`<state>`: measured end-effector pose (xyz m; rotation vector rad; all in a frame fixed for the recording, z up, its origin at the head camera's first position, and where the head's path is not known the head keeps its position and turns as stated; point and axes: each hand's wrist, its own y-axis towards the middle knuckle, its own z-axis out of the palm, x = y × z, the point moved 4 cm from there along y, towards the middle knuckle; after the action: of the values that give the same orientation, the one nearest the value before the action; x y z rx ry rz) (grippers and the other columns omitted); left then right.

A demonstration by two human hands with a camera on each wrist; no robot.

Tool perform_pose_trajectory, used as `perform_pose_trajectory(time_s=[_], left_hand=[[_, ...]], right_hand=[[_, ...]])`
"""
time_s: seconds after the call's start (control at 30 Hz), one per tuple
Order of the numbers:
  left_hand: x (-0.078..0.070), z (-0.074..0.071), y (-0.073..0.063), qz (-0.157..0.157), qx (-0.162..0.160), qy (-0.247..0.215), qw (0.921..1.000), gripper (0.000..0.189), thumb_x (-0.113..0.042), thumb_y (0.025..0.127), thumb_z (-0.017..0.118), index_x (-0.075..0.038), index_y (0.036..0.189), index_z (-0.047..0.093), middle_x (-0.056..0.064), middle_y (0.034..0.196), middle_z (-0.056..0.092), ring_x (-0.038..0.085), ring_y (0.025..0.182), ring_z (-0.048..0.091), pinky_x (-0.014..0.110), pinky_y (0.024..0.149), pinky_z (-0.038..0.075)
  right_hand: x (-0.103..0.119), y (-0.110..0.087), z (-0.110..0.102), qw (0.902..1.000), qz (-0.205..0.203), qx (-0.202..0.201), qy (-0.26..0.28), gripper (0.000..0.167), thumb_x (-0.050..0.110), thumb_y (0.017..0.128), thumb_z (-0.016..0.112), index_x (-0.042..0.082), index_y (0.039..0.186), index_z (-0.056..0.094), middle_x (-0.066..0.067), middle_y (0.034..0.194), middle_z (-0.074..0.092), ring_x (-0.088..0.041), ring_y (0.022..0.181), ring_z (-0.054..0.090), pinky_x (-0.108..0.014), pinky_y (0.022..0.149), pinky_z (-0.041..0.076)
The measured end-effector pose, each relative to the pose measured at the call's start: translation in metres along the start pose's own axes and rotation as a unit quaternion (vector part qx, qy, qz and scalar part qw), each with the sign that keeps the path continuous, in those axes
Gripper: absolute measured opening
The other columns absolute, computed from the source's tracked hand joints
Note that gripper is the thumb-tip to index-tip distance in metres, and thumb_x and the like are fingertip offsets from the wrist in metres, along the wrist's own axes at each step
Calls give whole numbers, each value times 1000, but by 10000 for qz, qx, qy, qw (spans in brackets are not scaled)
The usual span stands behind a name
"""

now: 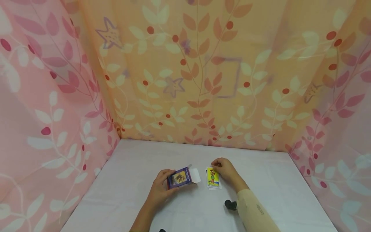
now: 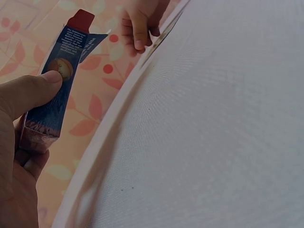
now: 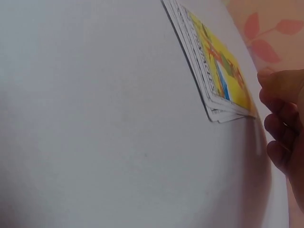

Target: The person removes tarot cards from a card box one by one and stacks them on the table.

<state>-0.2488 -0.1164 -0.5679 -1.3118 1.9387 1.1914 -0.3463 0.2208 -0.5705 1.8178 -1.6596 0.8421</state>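
My left hand (image 1: 161, 187) grips a dark blue card box (image 1: 179, 178) with an illustrated front. Its end flap is raised, and a white tab sticks out to the right. In the left wrist view the thumb presses the narrow side of the box (image 2: 59, 85). To the right, a stack of tarot cards (image 1: 213, 178) lies face up on the table, a yellow card with a standing figure on top. Several card edges (image 3: 204, 80) fan slightly askew. My right hand (image 1: 227, 170) hovers at the stack's far right corner, fingers loosely bent, nothing visible held in them.
A white cloth covers the table (image 1: 121, 206). Patterned curtains (image 1: 185, 80) enclose its back and sides. A small black object (image 1: 230, 205) sits by the right sleeve (image 1: 255, 209), and part of another dark object shows at the bottom edge.
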Motion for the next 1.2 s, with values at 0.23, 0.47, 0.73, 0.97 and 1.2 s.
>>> perform_pose_trajectory(time_s=[0.23, 0.47, 0.73, 0.97, 1.2], left_hand=[[-1, 0, 1, 156, 26, 49, 9999, 78, -17, 69, 96, -12, 140, 62, -1, 135, 57, 27, 129, 57, 54, 112, 44], [0, 0, 1, -16, 65, -59, 10000, 77, -17, 69, 96, -18, 140, 63, -7, 135, 56, 22, 133, 55, 49, 116, 41], [-1, 1, 0, -184, 58, 55, 9998, 78, -16, 70, 96, -22, 140, 62, -5, 137, 55, 24, 135, 54, 49, 117, 40], [-2, 1, -1, -92, 21, 119, 9999, 78, -15, 69, 96, -19, 139, 63, -3, 136, 56, 24, 133, 55, 50, 115, 42], [-2, 1, 0, 38, 0, 142, 9999, 78, -15, 68, 96, -19, 139, 63, -4, 136, 56, 24, 132, 55, 51, 115, 43]], right_hand=[[11, -8, -3, 9996, -110, -244, -19, 13, 15, 96, 72, 13, 108, 75, 1, 99, 66, -20, 93, 56, -36, 87, 52], [27, -19, -6, 9971, -533, -527, -129, 15, 14, 94, 74, 11, 108, 76, 1, 97, 66, -19, 94, 56, -38, 87, 49], [46, -35, -6, 9954, -662, -694, 83, 18, 16, 92, 77, 13, 109, 75, 2, 99, 68, -17, 94, 57, -37, 86, 48], [61, -49, 2, 9937, -647, -760, 504, 20, 19, 91, 79, 14, 110, 75, 5, 95, 68, -16, 92, 57, -32, 81, 49], [71, -59, 16, 9886, -757, -796, 1034, 22, 19, 90, 80, 12, 109, 75, 5, 92, 68, -14, 87, 59, -23, 74, 51]])
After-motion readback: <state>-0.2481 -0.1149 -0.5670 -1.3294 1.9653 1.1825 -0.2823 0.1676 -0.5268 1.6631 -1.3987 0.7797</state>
